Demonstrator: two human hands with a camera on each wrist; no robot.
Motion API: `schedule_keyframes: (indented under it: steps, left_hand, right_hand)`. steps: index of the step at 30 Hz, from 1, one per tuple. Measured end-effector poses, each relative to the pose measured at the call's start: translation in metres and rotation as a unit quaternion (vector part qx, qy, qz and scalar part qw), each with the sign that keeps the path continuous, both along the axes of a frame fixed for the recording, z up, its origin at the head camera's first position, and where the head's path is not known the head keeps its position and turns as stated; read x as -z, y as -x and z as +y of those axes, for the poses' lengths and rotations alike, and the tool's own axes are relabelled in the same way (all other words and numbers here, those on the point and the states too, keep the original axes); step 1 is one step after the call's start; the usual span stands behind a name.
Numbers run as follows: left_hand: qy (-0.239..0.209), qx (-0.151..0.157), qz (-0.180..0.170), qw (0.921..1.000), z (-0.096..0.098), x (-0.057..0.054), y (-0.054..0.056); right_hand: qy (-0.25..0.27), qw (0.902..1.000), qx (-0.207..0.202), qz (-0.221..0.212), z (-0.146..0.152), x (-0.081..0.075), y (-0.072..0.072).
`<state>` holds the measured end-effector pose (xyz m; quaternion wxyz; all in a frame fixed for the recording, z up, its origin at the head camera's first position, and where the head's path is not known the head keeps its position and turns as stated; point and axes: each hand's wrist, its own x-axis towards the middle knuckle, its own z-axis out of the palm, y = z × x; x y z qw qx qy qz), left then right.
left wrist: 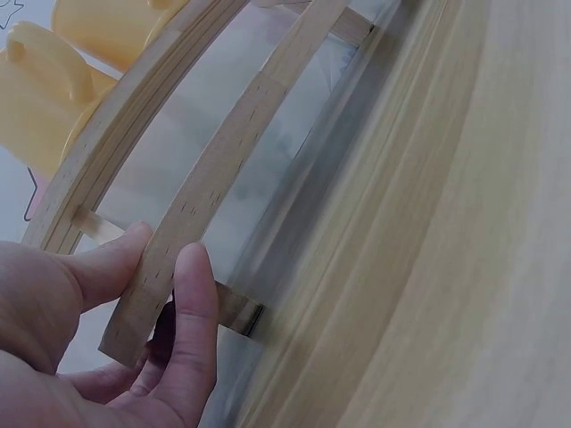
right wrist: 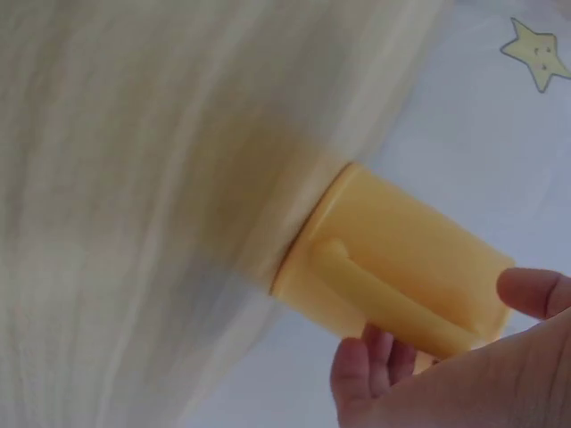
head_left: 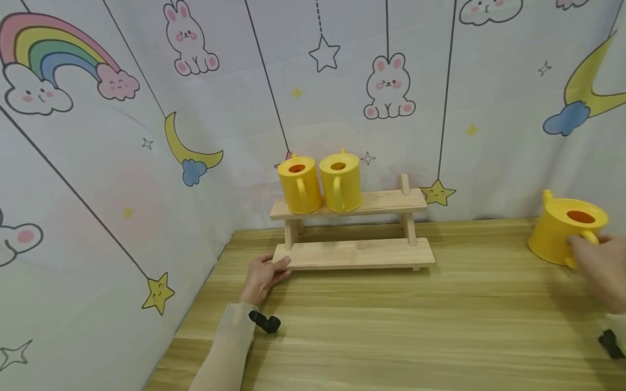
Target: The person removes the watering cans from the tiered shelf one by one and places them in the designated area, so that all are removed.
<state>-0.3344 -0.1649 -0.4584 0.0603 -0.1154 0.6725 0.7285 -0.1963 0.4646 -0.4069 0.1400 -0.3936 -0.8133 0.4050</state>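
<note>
A small two-tier wooden shelf stands on the table. Its lower board's left end is pinched between the thumb and fingers of my left hand, as the left wrist view shows close up. Two yellow watering cans sit side by side on the left half of the upper board, handles toward me. Off to the right, my right hand grips a third yellow watering can by its handle. This can is upright, its spout pointing away; whether its base touches the table I cannot tell.
The wood-grain table runs back to a white cloth backdrop printed with rabbits, stars and moons. The cloth also borders the table's left edge. A short wooden peg rises at the upper board's right end.
</note>
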Motion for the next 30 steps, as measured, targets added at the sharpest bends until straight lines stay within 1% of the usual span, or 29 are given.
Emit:
schedule_keyframes:
  steps: [5,9,12,14,17,19,21,24,30]
  left_hand:
    - [-0.002,0.000,0.001,1.0000,-0.001,0.000,-0.001]
    - [-0.002,-0.004,0.000,1.0000,-0.001,0.000,-0.002]
    - [-0.003,-0.006,0.001,1.0000,-0.002,0.000,-0.002]
    - [-0.004,-0.006,0.001,1.0000,-0.002,-0.001,-0.002]
    - [-0.006,-0.002,0.001,1.0000,-0.002,-0.002,-0.003]
    - [-0.005,-0.001,-0.001,1.0000,-0.002,-0.003,-0.003]
    - [-0.005,0.002,-0.001,1.0000,-0.002,-0.003,-0.004]
    - [-0.003,0.001,-0.004,1.0000,-0.002,-0.003,-0.004]
    - [-0.001,0.003,-0.007,1.0000,0.000,-0.003,-0.002]
  right_hand:
    - [-0.012,0.9997,0.001,0.019,-0.012,-0.014,-0.005]
    - [-0.024,0.9982,-0.012,0.054,-0.033,-0.028,-0.007]
    - [-0.041,0.9951,-0.028,0.085,-0.051,-0.037,-0.004]
    - [-0.042,0.9933,-0.039,0.101,-0.061,-0.041,0.000]
    - [-0.046,0.9908,-0.068,0.108,-0.073,-0.045,0.005]
    - [-0.046,0.9879,-0.096,0.113,-0.082,-0.047,0.008]
    - [-0.051,0.9830,-0.129,0.119,-0.093,-0.049,0.011]
    - [-0.051,0.9755,-0.169,0.131,-0.114,-0.053,0.015]
    - [-0.039,0.9631,-0.221,0.149,-0.155,-0.061,0.029]
